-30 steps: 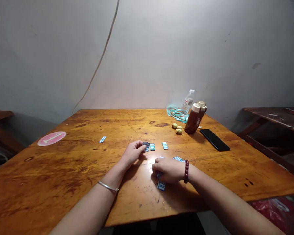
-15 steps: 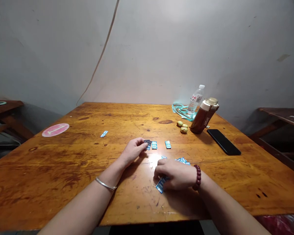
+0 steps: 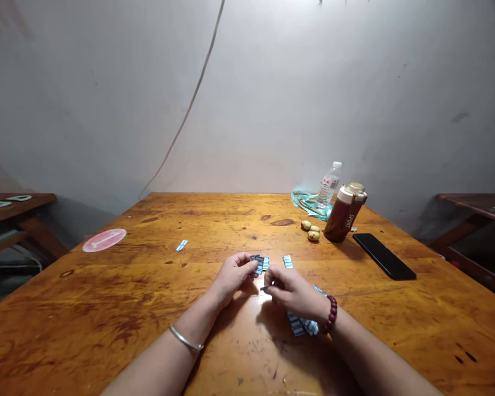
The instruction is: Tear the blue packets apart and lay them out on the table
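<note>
My left hand [image 3: 234, 275] is closed, thumb and fingers pinching a few small blue-and-white cards [image 3: 257, 265]. Just behind these, more blue-and-white cards [image 3: 266, 264] lie on the table. My right hand [image 3: 292, 291] is pinched on a small thin card [image 3: 263, 289], seen nearly edge-on and dark, close to my left hand. Beneath and beside my right wrist lies a loose pile of cards [image 3: 301, 324], partly covered by it. A small stack of cards [image 3: 287, 261] sits beyond my right hand. Farther left rests a separate card pair [image 3: 182, 245].
At the right stand a brown sport bottle [image 3: 344, 215] and a clear water bottle [image 3: 329, 184], with a turquoise strap [image 3: 309, 203] and several small yellowish fruits [image 3: 313, 235] nearby. A black phone [image 3: 383, 256] lies at right. A pink round sticker [image 3: 104, 240] is at left.
My right hand has lifted from the pile and moved toward my left hand with a small card. My left hand has raised its cards slightly. The view has tilted up.
</note>
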